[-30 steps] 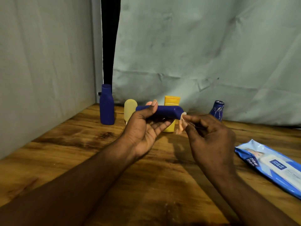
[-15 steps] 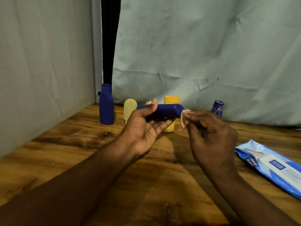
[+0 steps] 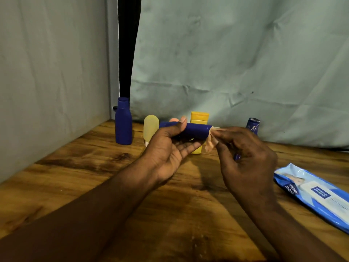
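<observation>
Tube update: I'm holding the blue tube (image 3: 196, 130) sideways in the air, right in front of the yellow bottle (image 3: 199, 118) and clear of the table (image 3: 94, 167). My left hand (image 3: 168, 148) is gripping its left half, with the thumb pressing on top and the fingers cradling underneath. My right hand (image 3: 247, 157) is pinching a little peach scrap (image 3: 211, 141) (tissue or a seal, honestly can't tell) against the tube's end, just right of the yellow bottle. So both hands are clamping something, and they're meeting at that end.

Handling-wise, I'm guessing it's light, smooth plastic, so a bit slippery, and stiff enough not to cave under my thumb. Gripping the barrel is seeming right to me, since it's leaving the end free. The scrap is looking thin and floppy, so I'm figuring a gentle fingertip pinch at its edge, or it's tearing.

The wipes pack (image 3: 317, 195) is lying well off to the yellow bottle's right.
</observation>
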